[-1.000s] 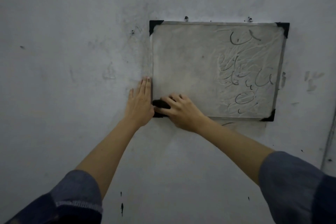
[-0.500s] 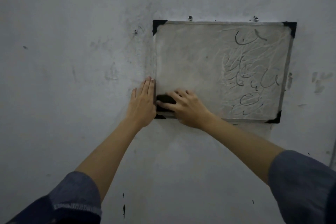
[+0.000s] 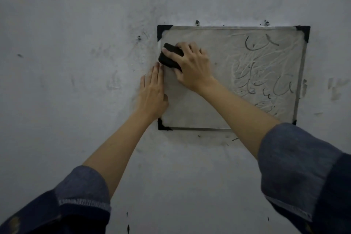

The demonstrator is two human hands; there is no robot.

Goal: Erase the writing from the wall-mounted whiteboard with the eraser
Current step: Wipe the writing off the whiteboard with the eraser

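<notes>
Near the upper-left corner of the whiteboard point(image 3: 218, 59), the right hand point(image 3: 191, 66) grips the black eraser point(image 3: 170, 57), fingers point(image 3: 171, 56) curled over it, pressing it to the board. Left hand point(image 3: 152, 93) lies flat, fingers straight, on the board's left edge and wall point(image 3: 76, 62). Writing point(image 3: 266, 81) remains on the right half.

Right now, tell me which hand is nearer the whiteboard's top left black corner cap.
Right. The right hand grips the eraser just below and right of the corner cap; the left hand lies flat lower down, along the whiteboard's left edge.
</notes>
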